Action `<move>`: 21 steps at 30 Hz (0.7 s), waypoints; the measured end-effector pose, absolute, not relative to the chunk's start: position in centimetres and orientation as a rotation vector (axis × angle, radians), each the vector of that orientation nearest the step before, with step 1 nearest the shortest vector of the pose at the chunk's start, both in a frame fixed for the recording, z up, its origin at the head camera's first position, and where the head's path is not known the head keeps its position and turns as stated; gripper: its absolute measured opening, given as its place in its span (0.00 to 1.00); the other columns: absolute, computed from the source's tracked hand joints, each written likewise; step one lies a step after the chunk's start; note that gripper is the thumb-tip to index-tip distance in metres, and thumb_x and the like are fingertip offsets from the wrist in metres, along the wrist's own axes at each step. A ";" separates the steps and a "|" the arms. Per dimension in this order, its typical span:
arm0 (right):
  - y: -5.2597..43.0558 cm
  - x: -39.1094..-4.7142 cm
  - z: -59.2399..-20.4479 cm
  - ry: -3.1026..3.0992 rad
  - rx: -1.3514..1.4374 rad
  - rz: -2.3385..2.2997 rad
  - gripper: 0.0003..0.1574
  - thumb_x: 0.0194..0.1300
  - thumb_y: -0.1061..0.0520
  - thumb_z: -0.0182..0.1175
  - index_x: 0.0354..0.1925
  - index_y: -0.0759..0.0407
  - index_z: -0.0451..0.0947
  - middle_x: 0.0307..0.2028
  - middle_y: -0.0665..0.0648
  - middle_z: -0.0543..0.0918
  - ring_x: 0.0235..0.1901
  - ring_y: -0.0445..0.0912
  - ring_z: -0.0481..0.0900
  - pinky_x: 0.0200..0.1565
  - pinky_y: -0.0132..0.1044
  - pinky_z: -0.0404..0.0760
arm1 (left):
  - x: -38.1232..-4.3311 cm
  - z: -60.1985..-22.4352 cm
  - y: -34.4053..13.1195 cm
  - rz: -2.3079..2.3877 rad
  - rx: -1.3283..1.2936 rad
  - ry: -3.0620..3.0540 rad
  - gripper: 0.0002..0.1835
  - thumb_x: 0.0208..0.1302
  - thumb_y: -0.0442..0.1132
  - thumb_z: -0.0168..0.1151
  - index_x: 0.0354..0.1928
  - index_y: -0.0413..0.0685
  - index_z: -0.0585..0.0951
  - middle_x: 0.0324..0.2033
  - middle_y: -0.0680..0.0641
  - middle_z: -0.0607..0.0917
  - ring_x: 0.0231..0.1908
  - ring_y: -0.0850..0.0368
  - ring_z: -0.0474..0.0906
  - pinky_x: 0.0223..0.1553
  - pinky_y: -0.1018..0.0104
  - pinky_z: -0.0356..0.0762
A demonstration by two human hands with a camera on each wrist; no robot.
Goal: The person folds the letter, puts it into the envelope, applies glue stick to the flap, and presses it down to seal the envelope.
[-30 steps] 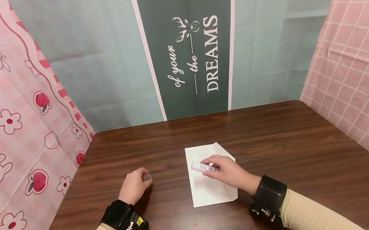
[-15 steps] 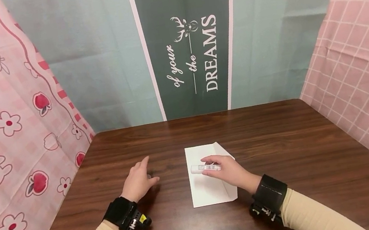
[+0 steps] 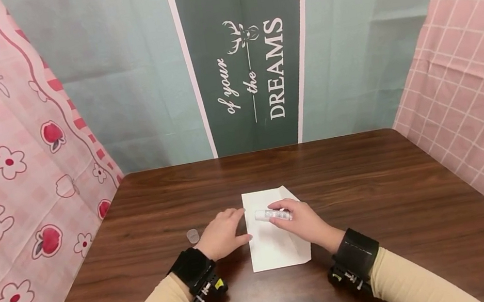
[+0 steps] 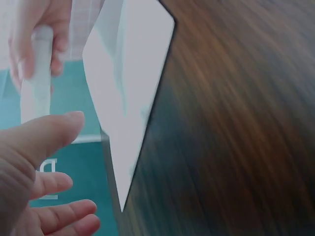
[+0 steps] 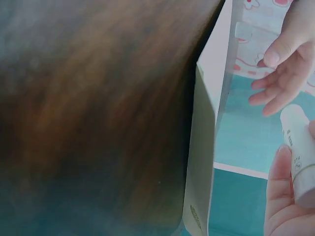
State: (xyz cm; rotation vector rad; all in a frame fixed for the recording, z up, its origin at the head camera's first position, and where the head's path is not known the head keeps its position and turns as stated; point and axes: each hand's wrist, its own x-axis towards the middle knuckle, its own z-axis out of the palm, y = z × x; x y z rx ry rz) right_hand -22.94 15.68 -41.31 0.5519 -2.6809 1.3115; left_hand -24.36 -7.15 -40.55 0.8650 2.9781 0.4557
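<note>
A white envelope (image 3: 272, 255) lies on the table, its flap side towards the right; in the left wrist view the flap of the envelope (image 4: 106, 54) stands up at an angle. Over it, my right hand (image 3: 303, 221) grips a white glue stick (image 3: 263, 215) between thumb and fingers, uncapped end pointing left. The printed barrel of the glue stick (image 5: 294, 137) shows in the right wrist view. My left hand (image 3: 221, 235) has its fingers spread, fingertips right at the envelope's left edge, and holds nothing. Behind it, a clear cap (image 3: 192, 236) sits on the wood.
The dark wooden table (image 3: 370, 189) stretches around the envelope. A pink patterned curtain (image 3: 22, 220) hangs at the left, a pink checked cloth (image 3: 471, 85) at the right, and a green cloth with lettering (image 3: 255, 81) at the back.
My left hand has let go of the clear cap, leaving it on the table, and has moved right to the envelope's edge. The right hand, holding the glue stick, has shifted only slightly.
</note>
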 end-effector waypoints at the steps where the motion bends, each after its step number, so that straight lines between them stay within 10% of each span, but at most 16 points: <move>1: 15.8 -23.0 -41.4 -2.680 0.548 1.317 0.20 0.56 0.57 0.66 0.48 0.61 0.79 0.43 0.57 0.81 0.34 0.45 0.75 0.34 0.34 0.77 | -24.4 -40.6 -6.6 0.440 0.874 2.970 0.35 0.56 0.53 0.65 0.62 0.41 0.70 0.55 0.40 0.75 0.54 0.46 0.71 0.53 0.53 0.70; 21: 16.8 -23.7 -41.2 -2.563 0.252 1.456 0.27 0.53 0.60 0.69 0.49 0.62 0.70 0.39 0.59 0.81 0.35 0.49 0.76 0.33 0.33 0.77 | -24.6 -41.8 -2.3 0.024 0.765 2.789 0.51 0.52 0.71 0.56 0.68 0.41 0.61 0.68 0.40 0.59 0.66 0.45 0.56 0.58 0.47 0.63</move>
